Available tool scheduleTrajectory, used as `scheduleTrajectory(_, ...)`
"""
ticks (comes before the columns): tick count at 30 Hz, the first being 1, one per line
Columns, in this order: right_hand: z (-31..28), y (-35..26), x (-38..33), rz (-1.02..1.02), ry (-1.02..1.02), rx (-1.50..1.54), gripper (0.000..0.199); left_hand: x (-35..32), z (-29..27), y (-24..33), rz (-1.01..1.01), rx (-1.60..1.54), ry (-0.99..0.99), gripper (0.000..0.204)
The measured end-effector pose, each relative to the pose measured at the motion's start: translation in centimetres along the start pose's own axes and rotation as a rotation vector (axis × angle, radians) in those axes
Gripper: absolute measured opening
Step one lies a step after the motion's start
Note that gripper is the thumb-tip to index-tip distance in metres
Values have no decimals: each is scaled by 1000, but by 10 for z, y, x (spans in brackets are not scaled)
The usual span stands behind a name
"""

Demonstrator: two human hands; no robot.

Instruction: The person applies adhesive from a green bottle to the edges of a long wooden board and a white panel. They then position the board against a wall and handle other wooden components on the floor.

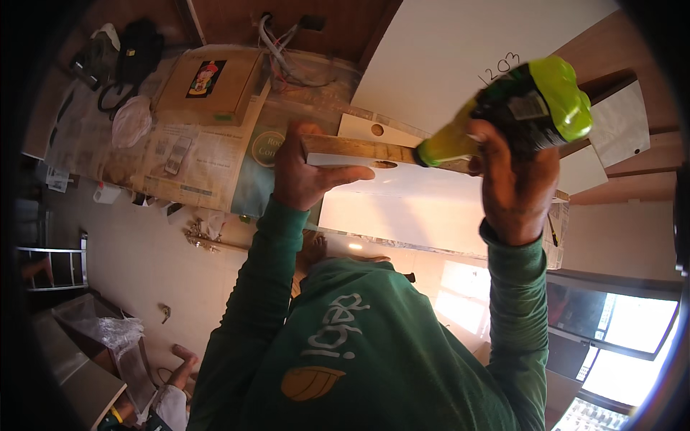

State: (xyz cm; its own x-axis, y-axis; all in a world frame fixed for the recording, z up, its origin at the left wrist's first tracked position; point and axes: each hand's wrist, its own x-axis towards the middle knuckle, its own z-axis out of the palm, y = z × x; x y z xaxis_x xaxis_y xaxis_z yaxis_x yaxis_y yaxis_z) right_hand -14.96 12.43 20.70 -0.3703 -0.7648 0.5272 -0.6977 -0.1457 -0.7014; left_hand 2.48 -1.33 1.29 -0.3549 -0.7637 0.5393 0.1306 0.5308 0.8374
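My right hand (521,190) is wrapped round a green plastic bottle (571,93) with a dark label. The bottle is tipped over, its narrow neck pointing down to the left. Its tip meets the raw wooden edge of a narrow board (352,148), or comes very close to it. My left hand (302,169) grips the left end of this board, the thumb stretched along its white face and the other fingers mostly hidden behind. A round hole shows in another pale strip (359,129) just behind it. Whether any liquid leaves the bottle I cannot tell.
Below the board lies a white panel (410,208) on the worktop. Further left are newspaper sheets (194,158), a cardboard box (208,82) and a black bag (136,54). Loose cables (284,54) hang at the back. Another person's leg (185,363) shows at the lower left.
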Motion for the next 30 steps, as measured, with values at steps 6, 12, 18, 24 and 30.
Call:
scheduleTrajectory(6, 22, -12, 10, -5, -103, 10, 26, 1, 0, -3, 64, 26, 35, 89)
scheduleTrajectory(12, -42, 4, 0, 165, 94, 59, 19, 2, -2, 4, 3, -2, -8, 86)
scheduleTrajectory(18, -65, 27, -22, 242, 235, 17, 20, 5, 3, 8, -99, -221, 15, 82)
scheduleTrajectory(24, -50, 20, -18, 173, 216, -24, 21, 6, 1, 11, -51, -182, -20, 81)
scheduleTrajectory(30, -9, -6, -7, 159, 27, 60, 19, 1, -3, 7, -5, -9, -25, 82)
